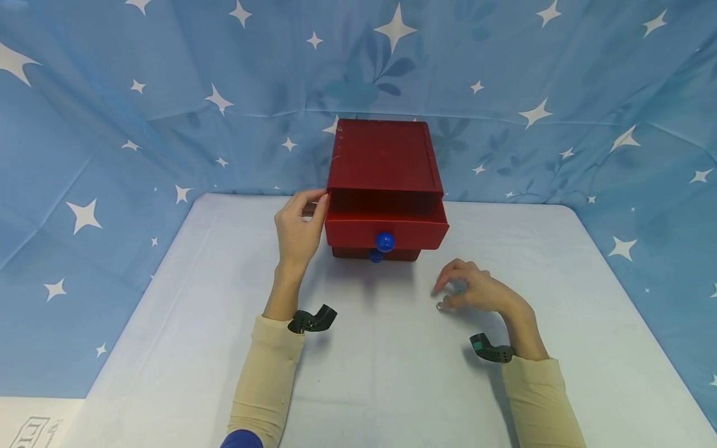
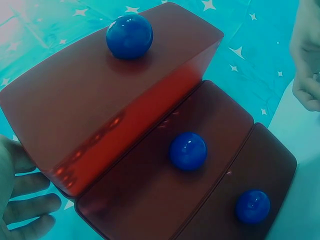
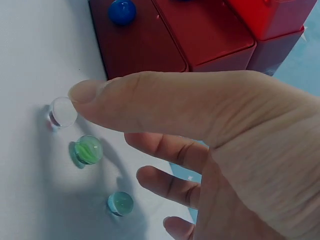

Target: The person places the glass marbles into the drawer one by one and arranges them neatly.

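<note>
A red three-drawer box stands at the back of the table, its top drawer pulled out. My left hand rests against the box's left side, fingers fairly straight in the left wrist view. Over the table, right of the box, hovers my right hand with thumb and fingers apart. Beneath it lie three glass marbles: a clear marble by the thumb tip, a green-swirled marble and a pale blue-green marble. Whether the thumb touches the clear one, I cannot tell.
Each drawer has a round blue knob; the lower two drawers are closed. A white cloth covers the table. Behind it hangs a blue curtain with white stars. Printed paper or card shows at the lower left.
</note>
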`<state>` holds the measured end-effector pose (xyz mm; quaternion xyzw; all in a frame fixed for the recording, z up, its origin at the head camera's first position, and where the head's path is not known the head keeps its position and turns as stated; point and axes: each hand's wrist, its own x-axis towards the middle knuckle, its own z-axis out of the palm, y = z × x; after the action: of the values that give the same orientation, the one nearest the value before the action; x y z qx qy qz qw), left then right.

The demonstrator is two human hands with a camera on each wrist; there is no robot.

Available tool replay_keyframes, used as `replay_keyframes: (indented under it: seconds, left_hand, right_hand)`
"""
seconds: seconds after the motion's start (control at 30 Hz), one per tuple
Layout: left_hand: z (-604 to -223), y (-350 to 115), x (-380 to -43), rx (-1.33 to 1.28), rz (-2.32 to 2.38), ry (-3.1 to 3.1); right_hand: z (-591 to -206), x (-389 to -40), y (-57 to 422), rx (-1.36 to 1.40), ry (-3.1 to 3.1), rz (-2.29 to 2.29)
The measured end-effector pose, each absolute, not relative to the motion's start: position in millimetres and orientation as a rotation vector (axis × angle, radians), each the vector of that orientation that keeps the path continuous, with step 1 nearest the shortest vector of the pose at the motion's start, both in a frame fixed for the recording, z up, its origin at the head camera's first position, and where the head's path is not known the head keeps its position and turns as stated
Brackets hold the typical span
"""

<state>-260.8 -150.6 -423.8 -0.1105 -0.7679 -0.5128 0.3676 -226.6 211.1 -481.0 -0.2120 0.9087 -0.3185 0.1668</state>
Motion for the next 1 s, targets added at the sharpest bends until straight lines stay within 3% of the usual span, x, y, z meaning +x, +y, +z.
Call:
replay_keyframes:
  seconds: [1.0]
  left_hand:
    - [-424, -151, -261, -0.275, -1.313, -1.986]
  right_hand:
    - [-493, -230, 211, -0.575, 2.571, -0.886]
